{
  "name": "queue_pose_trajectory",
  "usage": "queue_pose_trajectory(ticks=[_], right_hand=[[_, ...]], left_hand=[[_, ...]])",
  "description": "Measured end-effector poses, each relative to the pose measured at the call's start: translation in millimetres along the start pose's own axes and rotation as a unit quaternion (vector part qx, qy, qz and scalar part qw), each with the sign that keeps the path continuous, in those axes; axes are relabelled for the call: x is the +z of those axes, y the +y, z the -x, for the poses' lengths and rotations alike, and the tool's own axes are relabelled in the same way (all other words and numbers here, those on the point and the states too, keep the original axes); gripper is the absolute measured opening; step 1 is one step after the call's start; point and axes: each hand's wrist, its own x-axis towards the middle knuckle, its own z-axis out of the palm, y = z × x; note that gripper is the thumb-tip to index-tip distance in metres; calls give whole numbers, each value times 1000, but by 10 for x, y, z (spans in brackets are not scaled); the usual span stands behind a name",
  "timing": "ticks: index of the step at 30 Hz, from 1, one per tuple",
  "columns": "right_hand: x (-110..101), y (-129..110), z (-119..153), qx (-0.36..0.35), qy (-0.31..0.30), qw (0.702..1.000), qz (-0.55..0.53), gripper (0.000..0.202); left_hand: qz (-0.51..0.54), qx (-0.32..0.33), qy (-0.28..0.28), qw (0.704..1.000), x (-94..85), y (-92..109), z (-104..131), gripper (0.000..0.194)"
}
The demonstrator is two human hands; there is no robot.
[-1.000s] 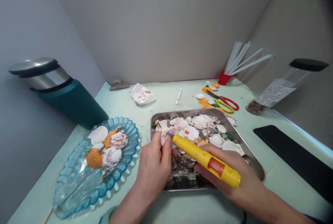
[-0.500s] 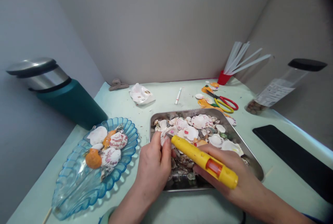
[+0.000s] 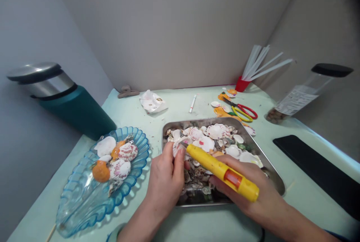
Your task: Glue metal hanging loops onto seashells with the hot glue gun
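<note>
We hold a small shell pinched in the fingertips of our left hand, over the near-left corner of the metal tray. Our right hand is wrapped closed around a yellow glue gun, whose long axis runs from the near right, where the palm grips its rear, up and leftward to the far left, where its thin metal tip meets the shell. So the shell lies just left of and beyond the tip, touching it or very nearly so; we cannot tell whether there is a gap. The left hand is the one on the shell, the right only reaches it through the tool. The shell itself is pale, whitish with a hint of pink, mostly hidden behind our fingers, so its shape is hard to make out. The tray beneath is heaped with more shells, white scallops with reddish markings on top and darker bits below. To the left sits a blue glass dish with a few white and orange shells in it. Far right of the tray lie scissors and a red cup of clear sticks.
</note>
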Motion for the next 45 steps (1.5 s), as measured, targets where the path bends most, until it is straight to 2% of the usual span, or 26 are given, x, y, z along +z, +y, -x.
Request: queue_pose_trajectory(ticks=[14, 20, 37, 45], right_hand=[[2, 12, 19, -11, 2, 1000, 6, 16], [0, 6, 1, -14, 24, 1000, 3, 17], [-3, 11, 41, -7, -3, 1000, -1, 15], [9, 11, 15, -3, 6, 1000, -11, 16]], left_hand=[[-2, 14, 6, 1000, 3, -1, 1, 24], [4, 8, 5, 1000, -1, 13, -2, 23], [-25, 42, 18, 999, 11, -3, -2, 23], [1, 23, 4, 1000, 3, -2, -8, 23]])
